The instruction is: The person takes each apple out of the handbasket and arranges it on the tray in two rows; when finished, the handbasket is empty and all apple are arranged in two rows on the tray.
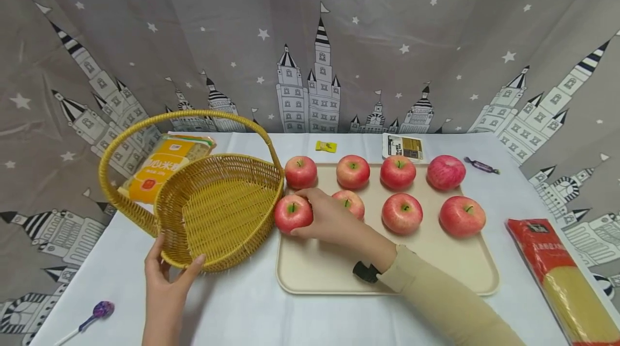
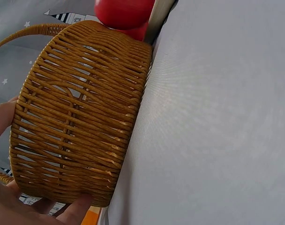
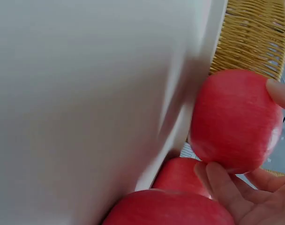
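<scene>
A yellow wicker basket [image 1: 218, 211] with a tall handle stands tilted on the white table, empty inside. My left hand [image 1: 167, 276] grips its near rim, thumb on one side and fingers on the other; in the left wrist view the basket wall [image 2: 77, 117] fills the left half. My right hand [image 1: 329, 219] holds a red apple [image 1: 292, 213] at the left edge of the beige tray [image 1: 339, 270], just beside the basket. In the right wrist view the apple [image 3: 234, 122] sits between thumb and fingers. Several other red apples [image 1: 401, 212] lie on the tray.
A yellow packet [image 1: 162, 166] lies behind the basket. A red-topped pasta pack [image 1: 562, 276] lies at the right edge, a purple lollipop [image 1: 97, 312] at front left. A small card [image 1: 403, 147], a yellow sweet [image 1: 326, 146] and a purple sweet [image 1: 481, 165] lie at the back.
</scene>
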Available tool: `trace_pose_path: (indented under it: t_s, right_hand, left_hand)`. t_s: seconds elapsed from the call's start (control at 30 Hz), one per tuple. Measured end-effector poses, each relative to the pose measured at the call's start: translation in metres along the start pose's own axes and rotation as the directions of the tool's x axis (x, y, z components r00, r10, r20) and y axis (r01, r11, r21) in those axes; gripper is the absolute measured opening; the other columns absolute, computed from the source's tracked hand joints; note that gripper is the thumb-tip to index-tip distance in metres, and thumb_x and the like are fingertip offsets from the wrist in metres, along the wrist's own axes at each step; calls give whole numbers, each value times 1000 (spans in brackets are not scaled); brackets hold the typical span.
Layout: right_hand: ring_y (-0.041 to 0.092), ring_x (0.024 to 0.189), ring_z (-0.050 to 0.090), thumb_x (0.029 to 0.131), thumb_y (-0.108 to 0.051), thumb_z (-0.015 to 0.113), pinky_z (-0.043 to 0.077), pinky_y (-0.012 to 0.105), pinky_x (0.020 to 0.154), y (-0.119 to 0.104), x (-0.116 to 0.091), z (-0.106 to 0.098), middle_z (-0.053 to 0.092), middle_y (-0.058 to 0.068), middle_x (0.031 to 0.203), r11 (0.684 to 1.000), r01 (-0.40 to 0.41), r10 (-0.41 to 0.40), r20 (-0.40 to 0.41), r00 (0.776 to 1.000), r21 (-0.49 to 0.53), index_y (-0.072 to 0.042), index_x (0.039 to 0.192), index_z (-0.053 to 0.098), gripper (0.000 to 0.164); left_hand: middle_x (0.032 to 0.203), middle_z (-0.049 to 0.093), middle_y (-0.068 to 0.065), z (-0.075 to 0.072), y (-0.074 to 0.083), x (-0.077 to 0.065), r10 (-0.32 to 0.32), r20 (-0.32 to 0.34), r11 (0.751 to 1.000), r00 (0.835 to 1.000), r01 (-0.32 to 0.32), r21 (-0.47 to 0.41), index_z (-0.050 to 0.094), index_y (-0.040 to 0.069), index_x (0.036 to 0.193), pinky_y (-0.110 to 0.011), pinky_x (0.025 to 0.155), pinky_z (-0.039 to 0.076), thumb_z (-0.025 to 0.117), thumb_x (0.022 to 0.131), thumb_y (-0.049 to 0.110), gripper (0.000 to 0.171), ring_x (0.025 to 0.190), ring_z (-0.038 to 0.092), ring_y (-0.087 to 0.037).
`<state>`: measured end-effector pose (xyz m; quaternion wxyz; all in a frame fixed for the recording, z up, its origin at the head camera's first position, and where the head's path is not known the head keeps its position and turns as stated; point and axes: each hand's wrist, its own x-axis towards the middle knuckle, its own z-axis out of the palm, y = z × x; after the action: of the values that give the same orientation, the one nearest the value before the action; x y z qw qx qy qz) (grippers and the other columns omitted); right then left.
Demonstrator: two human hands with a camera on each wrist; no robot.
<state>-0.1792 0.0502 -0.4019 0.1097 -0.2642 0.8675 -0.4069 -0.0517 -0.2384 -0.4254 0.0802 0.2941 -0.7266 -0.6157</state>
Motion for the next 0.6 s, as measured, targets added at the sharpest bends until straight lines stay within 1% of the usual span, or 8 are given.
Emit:
trace_pose_path:
  t_s: [0.13,0.2,0.27,0.37,0.43,0.53,0.6]
  right_hand:
    - [7,88,57,75,-34,81,53,25,75,0,5,3,58,-12,107,999,9,-8,18,1000,-43,-24,120,53,54]
    - [9,87,56,75,-32,80,52,24,72,-1,8,3,57,-12,105,998,1,2,36,999,-67,-23,118,52,53]
    - [10,88,55,76,-31,80,52,24,72,-3,9,2,56,-10,108,995,-15,21,56,998,-100,-20,121,51,55]
    - [11,93,53,78,-31,79,50,24,78,-5,9,1,53,-8,117,986,-33,46,82,996,-161,-17,131,46,64]
    - [11,99,53,79,-33,79,50,26,84,-7,8,0,50,-6,125,983,-35,51,87,995,-179,-17,138,42,71]
    - [11,110,51,80,-37,78,48,31,96,-8,2,-3,48,-3,134,986,-24,35,64,997,-164,-18,145,37,79]
    - [14,117,50,81,-40,77,47,35,101,-9,-3,-9,46,-1,139,989,-25,30,31,999,-147,-17,148,35,82]
  left_hand:
    - [160,-2,4,-1,-1,0,6,7,1000,1000,-6,-17,4,33,154,-49,116,26,75,86,26,99,146,0,-18]
    - [160,-4,5,-1,-1,1,4,5,1000,1000,-4,-24,4,33,154,-50,116,25,75,86,26,99,146,-1,-17]
    - [160,-4,5,-2,0,1,2,-2,1000,1000,-3,-26,4,33,154,-50,116,25,75,85,27,99,146,-2,-17]
    - [160,-6,5,-2,1,1,-3,-6,1000,1000,3,-20,2,32,154,-51,116,24,75,86,28,100,146,-3,-18]
    - [160,-7,5,-2,1,1,-8,-5,1000,1000,8,-16,2,32,154,-50,117,24,75,86,29,100,146,-3,-19]
    - [160,-7,6,-2,-1,1,-22,-1,1000,1000,22,-13,1,33,154,-49,117,24,74,86,30,100,146,-4,-20]
    - [160,-7,6,-2,-2,1,-28,0,1000,1000,28,-8,1,34,154,-49,117,25,75,85,31,101,146,-4,-20]
